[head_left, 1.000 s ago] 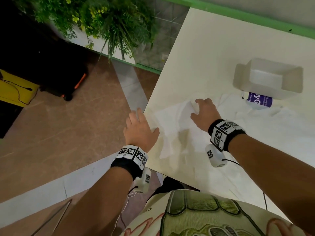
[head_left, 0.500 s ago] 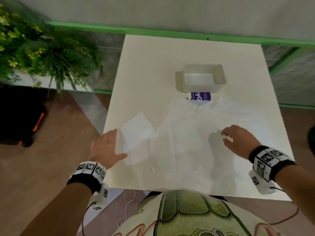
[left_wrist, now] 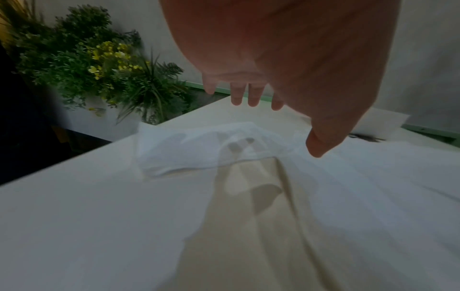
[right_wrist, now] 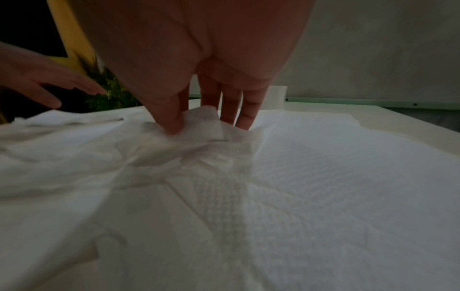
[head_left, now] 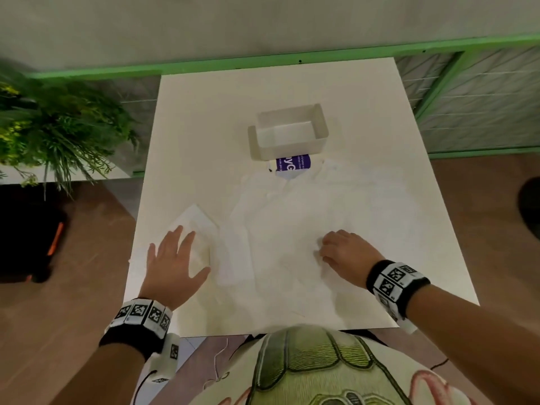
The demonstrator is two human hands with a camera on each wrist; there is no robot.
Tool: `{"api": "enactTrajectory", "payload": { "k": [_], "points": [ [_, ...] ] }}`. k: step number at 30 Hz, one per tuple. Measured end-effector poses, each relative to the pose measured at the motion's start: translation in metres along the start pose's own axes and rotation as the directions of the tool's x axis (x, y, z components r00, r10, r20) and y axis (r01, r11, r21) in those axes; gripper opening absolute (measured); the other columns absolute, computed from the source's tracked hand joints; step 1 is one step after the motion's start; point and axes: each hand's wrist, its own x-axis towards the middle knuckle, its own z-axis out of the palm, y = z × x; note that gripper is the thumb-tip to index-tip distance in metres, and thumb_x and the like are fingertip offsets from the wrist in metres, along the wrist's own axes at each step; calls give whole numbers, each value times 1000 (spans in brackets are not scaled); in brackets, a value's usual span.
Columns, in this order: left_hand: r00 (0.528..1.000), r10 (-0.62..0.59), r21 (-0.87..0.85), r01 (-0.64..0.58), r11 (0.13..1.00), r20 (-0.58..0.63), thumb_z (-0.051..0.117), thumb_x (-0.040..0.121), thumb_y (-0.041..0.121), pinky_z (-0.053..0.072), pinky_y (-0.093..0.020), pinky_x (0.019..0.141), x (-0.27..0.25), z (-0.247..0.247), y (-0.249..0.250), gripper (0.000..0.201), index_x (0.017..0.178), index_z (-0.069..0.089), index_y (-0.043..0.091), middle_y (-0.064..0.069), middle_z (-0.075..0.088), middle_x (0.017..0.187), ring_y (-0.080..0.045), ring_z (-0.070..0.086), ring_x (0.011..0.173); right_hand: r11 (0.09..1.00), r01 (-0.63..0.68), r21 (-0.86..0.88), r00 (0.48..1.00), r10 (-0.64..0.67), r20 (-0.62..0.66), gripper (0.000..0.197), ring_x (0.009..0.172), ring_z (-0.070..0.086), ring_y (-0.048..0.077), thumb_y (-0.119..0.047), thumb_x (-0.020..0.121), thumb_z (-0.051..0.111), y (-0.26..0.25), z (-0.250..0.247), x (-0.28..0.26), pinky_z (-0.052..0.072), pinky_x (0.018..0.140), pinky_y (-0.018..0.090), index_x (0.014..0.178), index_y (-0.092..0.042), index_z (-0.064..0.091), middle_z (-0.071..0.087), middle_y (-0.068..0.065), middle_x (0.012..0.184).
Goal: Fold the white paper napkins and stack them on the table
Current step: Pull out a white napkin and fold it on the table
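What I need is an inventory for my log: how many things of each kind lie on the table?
White box: 1
Purple-labelled packet: 1
Folded napkin pile: 1
Spread of loose napkins: 1 (overlapping sheets, uncountable)
Total: 4

Purple-labelled white packet (head_left: 293, 166): far part hidden behind the white rectangular plastic tray (head_left: 292, 133), print too small to read. Loose white paper napkins (head_left: 306, 229) wash out against the white bench (head_left: 204, 112); sheet edges and count can't be told. Right hand (head_left: 346, 257) fingertips hidden from head view. Black object at 3 o'clock (head_left: 530, 206) cut by frame edge. Both wrist views blurred.
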Motion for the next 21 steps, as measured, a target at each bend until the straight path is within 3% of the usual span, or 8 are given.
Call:
{"api": "enactTrajectory", "payload": {
  "k": [3, 6, 9, 12, 15, 17, 19, 21],
  "points": [
    [988, 132, -34, -135, 990, -85, 50, 82, 63, 23, -62, 118, 1, 1, 35, 77, 144, 48, 18, -10, 36, 158, -32, 32, 148, 990, 1, 144, 1000, 2, -19, 7, 84, 65, 32, -10, 86, 71, 7, -8, -2, 56, 68, 43, 90, -14, 75, 70, 7, 101],
    [946, 281, -63, -294, 954, -164, 52, 85, 57, 32, -61, 115, 4, 1, 70, 62, 131, 61, 16, -8, 49, 148, -33, 44, 140, 974, -33, 222, 997, 17, 70, 7, 96, 61, 28, -15, 91, 67, 11, -21, -5, 51, 81, 40, 95, -13, 73, 68, 4, 106],
    [898, 392, -91, -416, 905, -199, 58, 85, 52, 35, -57, 113, 7, -1, 106, 54, 126, 64, 18, -6, 52, 143, -32, 48, 136, 967, -47, 250, 994, 20, 108, 7, 98, 56, 22, -22, 90, 69, 10, -31, -6, 46, 82, 34, 91, -15, 68, 64, -1, 103],
    [876, 458, -120, -476, 871, -151, 60, 83, 55, 33, -58, 115, 11, -2, 137, 61, 133, 58, 21, -6, 47, 148, -31, 42, 140, 961, -35, 273, 993, 2, 122, 10, 96, 54, 19, -25, 89, 71, 8, -39, -6, 43, 80, 32, 89, -15, 67, 63, -2, 101],
    [860, 510, -89, -510, 855, -29, 64, 78, 64, 22, -56, 121, 12, 3, 161, 82, 146, 45, 23, -7, 34, 157, -30, 29, 146, 961, -46, 274, 988, 3, 154, 11, 95, 52, 17, -27, 90, 70, 3, -50, -6, 43, 82, 32, 90, -17, 66, 62, -4, 101],
    [858, 514, -65, -513, 856, 0, 66, 76, 63, 24, -56, 121, 13, 5, 174, 84, 146, 44, 23, -7, 34, 157, -29, 28, 146, 950, -66, 305, 990, 23, 141, 12, 93, 54, 15, -28, 89, 71, -1, -58, -7, 45, 82, 32, 89, -17, 66, 64, -5, 100],
    [855, 512, -100, -519, 849, -88, 73, 80, 48, 37, -56, 113, 13, 2, 181, 63, 135, 57, 21, -7, 47, 148, -30, 41, 138, 933, -90, 347, 992, 51, 119, 13, 93, 59, 15, -29, 88, 74, -6, -66, -8, 47, 83, 32, 88, -18, 67, 66, -5, 101],
    [849, 472, -208, -519, 829, -237, 70, 83, 34, 47, -50, 103, 15, -3, 180, 37, 117, 70, 19, -3, 62, 131, -27, 53, 124, 920, -108, 376, 992, 74, 105, 14, 91, 62, 16, -30, 86, 76, -9, -73, -8, 49, 82, 33, 86, -20, 67, 68, -5, 100]
  ]
}}
